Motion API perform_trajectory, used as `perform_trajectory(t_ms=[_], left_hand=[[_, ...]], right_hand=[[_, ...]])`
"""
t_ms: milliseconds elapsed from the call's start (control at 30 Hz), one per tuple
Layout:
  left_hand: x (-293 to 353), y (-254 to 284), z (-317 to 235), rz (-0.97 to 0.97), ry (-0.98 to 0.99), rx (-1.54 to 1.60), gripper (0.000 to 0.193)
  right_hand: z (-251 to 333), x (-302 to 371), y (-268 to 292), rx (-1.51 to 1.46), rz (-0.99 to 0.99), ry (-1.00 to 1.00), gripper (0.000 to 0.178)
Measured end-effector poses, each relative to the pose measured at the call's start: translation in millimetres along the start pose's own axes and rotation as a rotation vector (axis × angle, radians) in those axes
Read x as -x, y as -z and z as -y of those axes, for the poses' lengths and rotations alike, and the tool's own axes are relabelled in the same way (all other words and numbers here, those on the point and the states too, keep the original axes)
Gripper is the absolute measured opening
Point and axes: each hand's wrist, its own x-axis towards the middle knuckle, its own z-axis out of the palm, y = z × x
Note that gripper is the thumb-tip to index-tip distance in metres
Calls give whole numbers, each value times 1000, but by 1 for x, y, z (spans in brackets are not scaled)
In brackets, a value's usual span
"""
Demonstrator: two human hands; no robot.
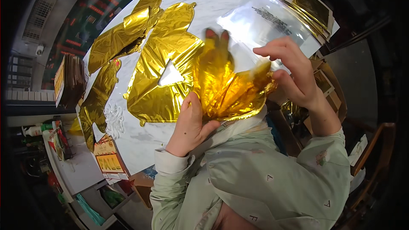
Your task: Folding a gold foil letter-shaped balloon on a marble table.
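Observation:
A crumpled gold foil balloon (232,89) lies in front of me at the near edge of the table. Next to it is a flat gold foil balloon (147,89) with a triangular hole, and their edges overlap. My left hand (189,125) grips the crumpled foil's near edge; some of its fingers are hidden. My right hand (294,74) is raised by the foil's right end, fingers curved and apart, with nothing seen between them. The upper folds of the foil are blurred.
More gold foil balloons (113,44) lie at the far left. White string (114,119) is bunched on the marble-patterned table (142,140), near a printed card (110,159). A clear plastic bag (264,21) and stacked gold packets (313,8) are at the far right. A wooden chair (375,162) stands at right.

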Motion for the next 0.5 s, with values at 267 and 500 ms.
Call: perform_trajectory(t_ms=[267,500], left_hand=[[-14,10,-7,135,8,98,113],[-13,22,-21,129,85,143,86]], right_hand=[[-2,-40,-9,-3,51,-62,25],[-84,-167,-79,129,321,-177,35]])
